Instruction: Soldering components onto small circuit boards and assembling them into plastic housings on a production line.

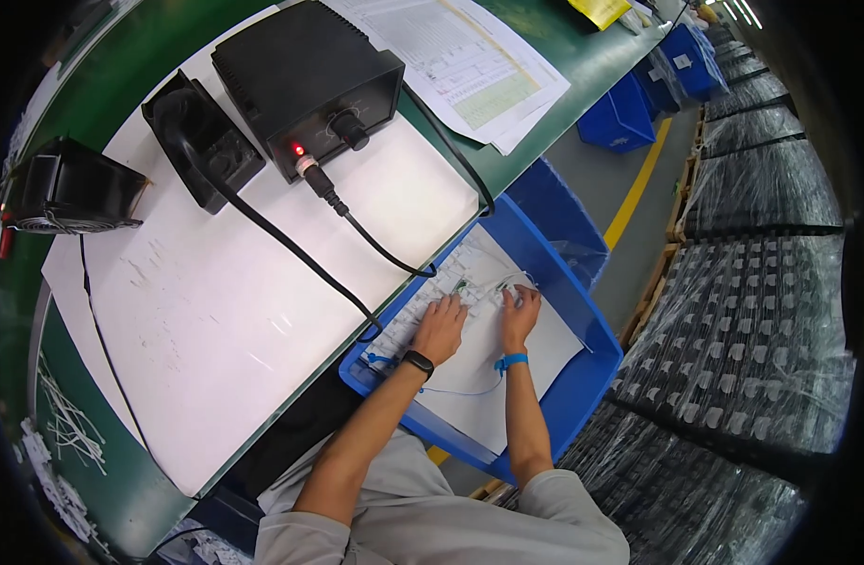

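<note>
Both my hands reach into a blue plastic bin [583,400] lined with white paper [479,400]. My left hand [440,328] lies palm down over rows of small white parts [408,325], its fingers stretched forward. A small green-and-white part [462,285] sits just beyond its fingertips. To the right, my right hand [520,315] is closed in a pinch around a small part with a thin white cable [519,277]; its exact kind is too small to tell. A blue wrist strap [512,361] with a thin cord circles my right wrist, and a black band [418,361] my left.
A green bench [121,499] at left carries a white sheet [215,330], a black soldering station [309,85], an iron holder [201,141], a small black fan [74,188] and papers [451,61]. Black cables hang toward the bin. Wrapped pallet stacks [743,330] line the right.
</note>
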`<state>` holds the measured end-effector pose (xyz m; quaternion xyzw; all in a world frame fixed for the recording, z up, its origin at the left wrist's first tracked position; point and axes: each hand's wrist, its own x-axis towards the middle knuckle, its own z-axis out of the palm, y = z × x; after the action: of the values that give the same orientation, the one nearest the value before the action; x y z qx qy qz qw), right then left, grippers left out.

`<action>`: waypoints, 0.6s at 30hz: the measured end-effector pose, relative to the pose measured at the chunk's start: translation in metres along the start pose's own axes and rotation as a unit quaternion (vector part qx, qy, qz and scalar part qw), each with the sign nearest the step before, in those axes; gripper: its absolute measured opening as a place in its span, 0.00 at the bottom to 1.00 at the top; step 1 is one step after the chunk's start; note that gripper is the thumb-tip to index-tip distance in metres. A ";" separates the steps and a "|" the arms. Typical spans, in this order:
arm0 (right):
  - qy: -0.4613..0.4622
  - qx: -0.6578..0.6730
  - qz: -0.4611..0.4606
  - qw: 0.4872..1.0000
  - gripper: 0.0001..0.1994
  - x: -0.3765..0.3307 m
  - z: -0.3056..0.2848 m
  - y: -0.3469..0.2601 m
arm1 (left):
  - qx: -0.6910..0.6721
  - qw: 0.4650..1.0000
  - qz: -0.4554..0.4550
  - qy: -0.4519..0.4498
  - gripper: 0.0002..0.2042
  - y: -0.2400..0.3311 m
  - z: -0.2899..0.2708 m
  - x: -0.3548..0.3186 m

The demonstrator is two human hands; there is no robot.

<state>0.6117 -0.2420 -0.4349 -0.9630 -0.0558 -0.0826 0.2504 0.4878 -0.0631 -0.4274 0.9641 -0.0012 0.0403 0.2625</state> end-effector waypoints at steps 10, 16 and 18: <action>-0.037 0.012 -0.007 0.999 0.13 -0.012 -0.002 0.005 | 0.174 0.979 -0.009 -0.110 0.39 0.020 0.022 -0.001; 0.010 -0.021 -0.019 1.000 0.12 -0.004 0.003 0.009 | 0.216 0.970 -0.016 -0.106 0.42 0.026 0.021 -0.003; 0.007 -0.032 -0.039 0.999 0.12 0.000 0.008 0.001 | 0.217 0.970 -0.015 -0.109 0.43 0.025 0.022 -0.003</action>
<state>0.6128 -0.2388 -0.4417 -0.9671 -0.0889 -0.1006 0.2162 0.4859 -0.0954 -0.4341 0.9965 -0.0065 -0.0692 0.0463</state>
